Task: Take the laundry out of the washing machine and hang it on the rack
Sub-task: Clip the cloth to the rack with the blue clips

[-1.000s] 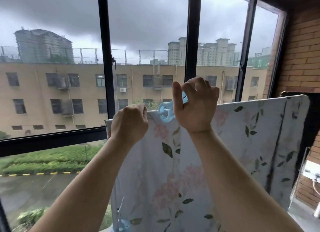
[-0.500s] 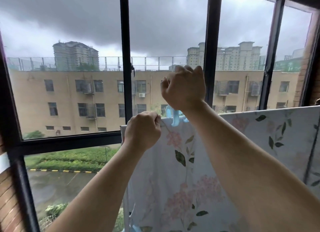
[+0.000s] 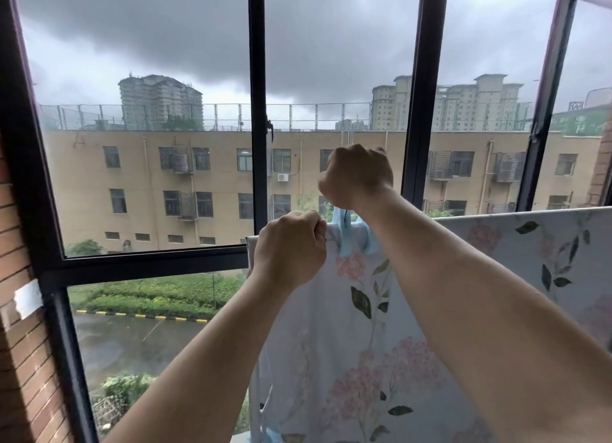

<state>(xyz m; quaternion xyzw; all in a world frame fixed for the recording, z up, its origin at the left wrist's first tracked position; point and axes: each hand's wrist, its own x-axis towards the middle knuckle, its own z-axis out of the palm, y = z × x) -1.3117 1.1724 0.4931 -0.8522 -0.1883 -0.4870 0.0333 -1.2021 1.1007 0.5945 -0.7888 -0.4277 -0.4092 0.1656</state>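
Note:
A pale floral sheet [image 3: 381, 343] with pink flowers and green leaves hangs over a rail in front of the window, its top edge running to the right. My left hand [image 3: 289, 248] grips the sheet's top edge near its left corner. Just right of it a light blue clothes peg [image 3: 352, 237] sits over that edge. My right hand [image 3: 357, 176] is curled around the peg's upper part from above, hiding most of it. The rail itself is covered by the cloth.
A black-framed window [image 3: 256, 111] fills the view, with a latch on the middle bar. Brick walls [image 3: 23, 359] stand at the left and far right. Another blue peg [image 3: 271, 434] shows at the sheet's lower edge.
My right hand has lowered the blue peg from above the sheet onto its top edge. The view has shifted left. My left hand keeps its grip on the corner.

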